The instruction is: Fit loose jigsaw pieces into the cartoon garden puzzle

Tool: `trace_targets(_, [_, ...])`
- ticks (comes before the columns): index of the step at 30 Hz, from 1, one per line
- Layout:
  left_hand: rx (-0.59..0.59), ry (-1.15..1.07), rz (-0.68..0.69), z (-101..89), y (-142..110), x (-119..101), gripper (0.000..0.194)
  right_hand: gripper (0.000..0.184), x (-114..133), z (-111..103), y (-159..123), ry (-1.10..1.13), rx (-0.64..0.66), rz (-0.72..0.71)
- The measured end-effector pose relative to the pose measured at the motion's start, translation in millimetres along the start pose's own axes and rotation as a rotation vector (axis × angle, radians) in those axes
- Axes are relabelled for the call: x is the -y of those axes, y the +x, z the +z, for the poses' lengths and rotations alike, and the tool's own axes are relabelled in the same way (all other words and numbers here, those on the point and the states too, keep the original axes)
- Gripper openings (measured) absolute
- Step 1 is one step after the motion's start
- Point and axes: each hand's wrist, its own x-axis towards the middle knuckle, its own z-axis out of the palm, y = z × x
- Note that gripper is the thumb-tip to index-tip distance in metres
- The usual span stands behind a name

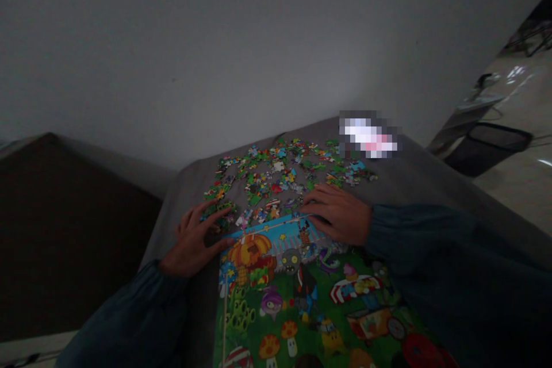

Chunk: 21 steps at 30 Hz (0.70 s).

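Note:
A colourful cartoon jigsaw picture [297, 293] lies on a grey padded surface [185, 207], with a zombie, mushrooms and a striped stall printed on it. Its far edge looks uneven, and I cannot tell whether it is assembled or a printed sheet. Beyond it lies a scattered mass of several loose jigsaw pieces [280, 175]. My left hand [194, 240] rests at the picture's far left corner with fingers spread, its fingertips touching the nearest loose pieces. My right hand [338, 214] lies over the far edge of the picture, its fingers apart, with no piece showing in them.
A pixelated white and pink object [368, 135] lies past the pieces at the surface's far edge. A plain grey wall [215, 52] rises behind. A dark brown panel [64, 230] stands at left. A black bin [487, 146] sits on the shiny floor [517, 184] at right.

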Motion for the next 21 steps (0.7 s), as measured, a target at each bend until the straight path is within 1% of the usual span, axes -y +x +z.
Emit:
trace_targets(3, [-0.077, 0.055, -0.029, -5.8, 6.7, 2.9, 0.048, 0.028, -0.5, 3.1, 0.7, -0.009, 0.026, 0.004])
trace_targets(5, [-0.132, 0.072, -0.025, -14.4, 14.0, -3.6, 0.043, 0.029, -1.0, 4.3, 0.8, -0.007, 0.037, 0.01])
trace_targets(6, [-0.142, 0.074, -0.005, -19.2, 18.7, -10.4, 0.041, 0.029, -1.2, 4.7, 0.7, -0.004, 0.036, 0.011])
trace_targets(8, [-0.12, 0.074, 0.06, -27.1, 30.1, -30.7, 0.04, 0.028, -1.7, 5.2, 0.5, 0.002, 0.032, 0.012])
trace_targets(10, [-0.044, 0.072, 0.155, -29.8, 43.8, -55.1, 0.039, 0.028, -2.0, 5.4, 0.3, 0.005, 0.03, 0.014])
trace_targets(12, [-0.005, 0.073, 0.223, -26.5, 58.0, -76.5, 0.038, 0.027, -2.4, 5.4, 0.4, 0.003, 0.03, 0.023])
trace_targets(14, [0.042, 0.06, 0.279, -19.0, 70.8, -89.1, 0.038, 0.026, -2.9, 5.2, 0.6, -0.004, 0.028, 0.032])
trace_targets(16, [0.07, 0.045, 0.296, -11.0, 80.8, -91.9, 0.037, 0.026, -3.5, 4.8, 0.8, -0.009, 0.026, 0.037])
trace_targets(19, [0.065, 0.032, 0.272, -3.1, 90.9, -85.1, 0.03, 0.025, -4.5, 3.7, 0.9, -0.012, 0.028, 0.04])
trace_targets(21, [0.063, 0.014, 0.257, -2.0, 95.9, -80.3, 0.027, 0.025, -4.9, 3.0, 0.8, -0.015, 0.035, 0.044])
